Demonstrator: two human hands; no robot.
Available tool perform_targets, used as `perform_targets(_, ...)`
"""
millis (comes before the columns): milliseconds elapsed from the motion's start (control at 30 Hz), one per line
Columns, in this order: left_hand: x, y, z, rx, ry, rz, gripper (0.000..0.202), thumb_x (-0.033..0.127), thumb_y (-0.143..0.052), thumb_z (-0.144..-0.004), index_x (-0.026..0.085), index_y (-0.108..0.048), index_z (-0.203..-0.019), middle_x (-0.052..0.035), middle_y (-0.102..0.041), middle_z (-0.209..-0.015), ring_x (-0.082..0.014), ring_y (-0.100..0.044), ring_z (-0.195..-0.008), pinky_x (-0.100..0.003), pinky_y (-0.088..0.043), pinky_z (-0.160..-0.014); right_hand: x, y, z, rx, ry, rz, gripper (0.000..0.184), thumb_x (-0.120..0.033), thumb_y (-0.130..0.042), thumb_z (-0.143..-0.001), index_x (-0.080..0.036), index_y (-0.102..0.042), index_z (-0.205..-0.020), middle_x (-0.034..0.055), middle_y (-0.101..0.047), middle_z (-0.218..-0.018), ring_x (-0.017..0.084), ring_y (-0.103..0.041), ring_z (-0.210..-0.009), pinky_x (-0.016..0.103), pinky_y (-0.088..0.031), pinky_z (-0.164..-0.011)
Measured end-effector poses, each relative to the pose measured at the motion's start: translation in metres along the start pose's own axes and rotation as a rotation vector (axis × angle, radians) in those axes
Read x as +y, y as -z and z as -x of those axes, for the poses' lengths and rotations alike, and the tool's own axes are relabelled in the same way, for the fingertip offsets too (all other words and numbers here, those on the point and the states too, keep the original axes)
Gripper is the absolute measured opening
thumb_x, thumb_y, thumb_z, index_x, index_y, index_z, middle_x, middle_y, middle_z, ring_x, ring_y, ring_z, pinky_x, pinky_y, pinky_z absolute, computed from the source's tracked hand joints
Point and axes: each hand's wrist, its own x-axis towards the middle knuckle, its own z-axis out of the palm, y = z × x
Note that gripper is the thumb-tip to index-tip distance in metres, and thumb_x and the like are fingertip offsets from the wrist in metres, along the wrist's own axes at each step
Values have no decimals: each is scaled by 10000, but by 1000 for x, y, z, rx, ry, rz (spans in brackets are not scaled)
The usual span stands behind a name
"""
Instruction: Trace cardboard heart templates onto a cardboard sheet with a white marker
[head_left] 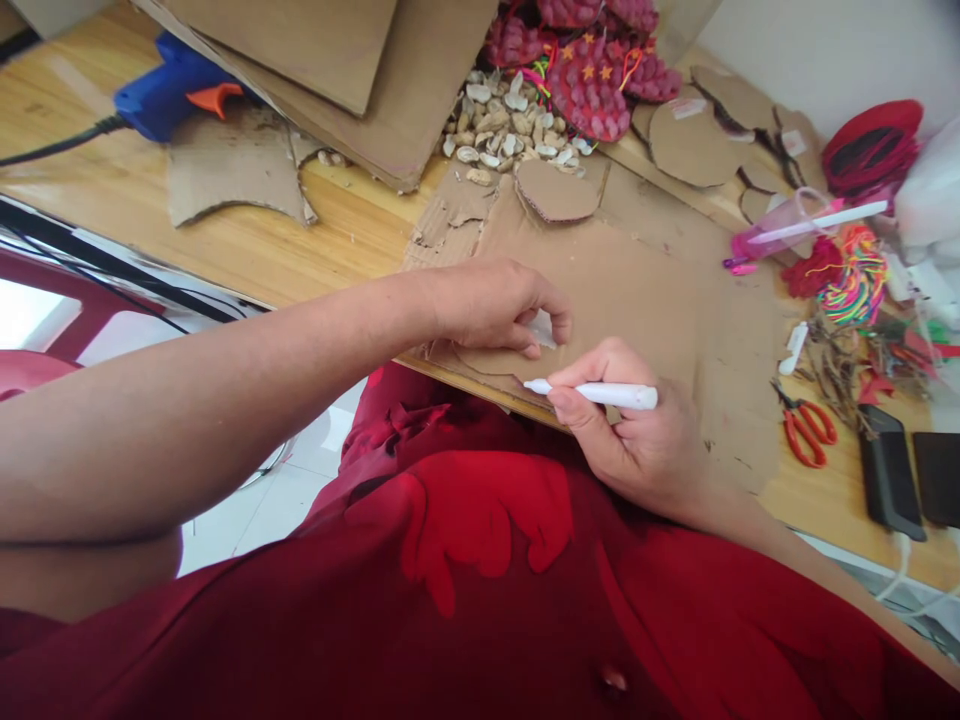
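My right hand [634, 440] is closed round a white pen [596, 393], its tip touching a brown cardboard sheet [645, 300] at the table's near edge. My left hand [499, 300] presses down on a rounded cardboard cut-out [487, 360] lying on that sheet, fingers curled, with a small white object [541, 330] under the fingertips. The pen tip sits at the cut-out's edge, just right of my left fingers.
A blue glue gun [169, 95] lies far left. Peanut shells [506, 125] and red beaded pieces [592, 85] sit at the back. Red-handled scissors [808, 428], coloured threads [855, 280], two dark phones [889, 480] and cardboard discs [694, 140] are on the right.
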Motion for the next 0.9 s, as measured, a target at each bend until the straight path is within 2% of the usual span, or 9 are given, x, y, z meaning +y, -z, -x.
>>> perform_targets(167, 2, 1, 0, -5, 17, -24, 326, 246, -682, -837, 303, -742, -1152, 31, -654, -813, -117, -527, -696, -246, -325, -658, 5, -8, -7, -52, 53, -71, 121, -316, -577, -1009, -216, -577, -941, -12, -648, -771, 114, -605, -646, 249, -466, -595)
perform_targets(267, 3, 1, 1, -2, 20, -34, 362, 184, -645, -826, 308, -744, -1151, 37, -644, -796, -111, -523, -686, -241, -325, -653, 4, -11, -10, -67, 94, -76, 136, -312, -560, -1020, -220, -558, -920, -11, -648, -775, 112, -604, -642, 250, -467, -590)
perform_targets(500, -2, -2, 0, 35, -21, -36, 340, 236, -621, -832, 307, -746, -1140, 33, -671, -804, -117, -558, -708, -238, -339, -665, -2, -19, -17, -68, 97, -103, 173, -355, -533, -1031, -228, -559, -917, -10, -660, -765, 117, -600, -617, 262, -468, -566)
perform_targets(733, 2, 1, 1, -7, 22, -37, 361, 284, -703, -839, 314, -738, -1197, 21, -704, -920, -125, -571, -748, -249, -338, -689, 5, -12, -8, -66, 113, -35, 116, -323, -562, -1020, -228, -574, -954, -5, -652, -768, 123, -597, -615, 267, -474, -571)
perform_targets(900, 2, 0, 0, 0, 22, -50, 347, 227, -695, -841, 316, -741, -1174, 37, -687, -859, -112, -552, -711, -234, -332, -670, 0, -17, -13, -67, 166, -45, 131, -309, -541, -1030, -232, -558, -925, 13, -694, -846, 141, -652, -697, 271, -504, -617)
